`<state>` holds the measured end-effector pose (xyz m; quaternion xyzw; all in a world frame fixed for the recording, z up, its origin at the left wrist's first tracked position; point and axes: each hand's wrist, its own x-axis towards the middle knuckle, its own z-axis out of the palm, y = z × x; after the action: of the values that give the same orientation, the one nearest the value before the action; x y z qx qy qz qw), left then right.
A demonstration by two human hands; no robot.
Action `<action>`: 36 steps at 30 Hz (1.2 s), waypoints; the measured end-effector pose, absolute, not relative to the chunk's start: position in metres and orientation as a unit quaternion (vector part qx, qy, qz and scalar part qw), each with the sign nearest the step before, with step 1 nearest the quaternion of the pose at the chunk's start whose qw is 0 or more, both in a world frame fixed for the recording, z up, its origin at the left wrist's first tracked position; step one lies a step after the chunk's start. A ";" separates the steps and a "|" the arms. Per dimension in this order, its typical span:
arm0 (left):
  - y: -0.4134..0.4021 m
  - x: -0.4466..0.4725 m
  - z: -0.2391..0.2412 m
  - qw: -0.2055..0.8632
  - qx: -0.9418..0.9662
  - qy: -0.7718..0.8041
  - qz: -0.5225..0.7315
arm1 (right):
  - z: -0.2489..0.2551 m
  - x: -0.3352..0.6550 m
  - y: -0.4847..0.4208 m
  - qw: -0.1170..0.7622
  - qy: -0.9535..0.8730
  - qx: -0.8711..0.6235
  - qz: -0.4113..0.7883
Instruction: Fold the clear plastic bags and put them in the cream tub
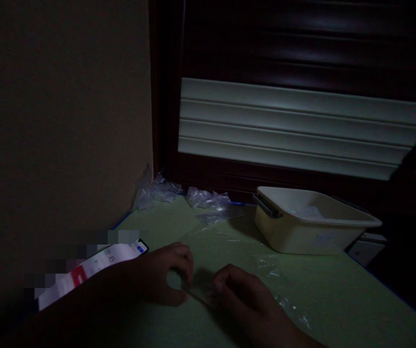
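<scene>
In the dim light, a thin, flat, strip-like item point(201, 299) spans the gap between my two hands, low over the green tabletop point(150, 314). My left hand point(166, 275) pinches its left end between thumb and fingers. The fingers of my right hand point(246, 299) are closed at the other end, where a small shiny bit that looks like clear plastic shows by the fingertips. What the strip is, I cannot make out. Close to my right hand, pieces of clear plastic film point(287, 307) lie on the table.
A cream plastic bin point(302, 237) with dark handles stands at the back right, something pale inside. Crumpled clear plastic bags point(208, 198) lie along the back edge. A lit phone point(95, 266) rests by the wall point(63, 121) at left. Behind rises a dark slatted panel point(283, 130).
</scene>
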<state>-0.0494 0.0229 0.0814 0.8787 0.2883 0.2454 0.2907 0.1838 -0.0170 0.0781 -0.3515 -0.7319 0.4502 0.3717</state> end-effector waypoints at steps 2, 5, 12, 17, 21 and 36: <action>0.024 -0.047 0.079 0.273 0.885 0.292 0.238 | 0.076 0.182 -0.014 0.393 -0.684 -0.356 0.502; 0.025 -0.044 0.078 0.246 0.893 0.295 0.235 | 0.074 0.180 -0.011 0.412 -0.641 -0.356 0.541; 0.024 -0.035 0.079 0.182 0.886 0.341 0.256 | 0.077 0.189 -0.006 0.440 -0.677 -0.405 0.430; 0.023 -0.030 0.080 0.148 0.883 0.362 0.260 | 0.080 0.202 -0.004 0.422 -0.816 -0.355 0.174; 0.019 -0.025 0.083 0.093 0.885 0.388 0.241 | 0.085 0.207 -0.006 0.353 -0.883 -0.306 0.055; -0.005 -0.009 0.086 -0.176 0.944 0.252 0.122 | 0.084 0.196 -0.007 0.181 -0.918 -0.351 0.031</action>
<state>-0.0095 -0.0051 0.0858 0.9437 0.2524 0.1218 -0.1760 0.1960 -0.0071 0.0836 -0.3513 -0.9180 0.0310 0.1814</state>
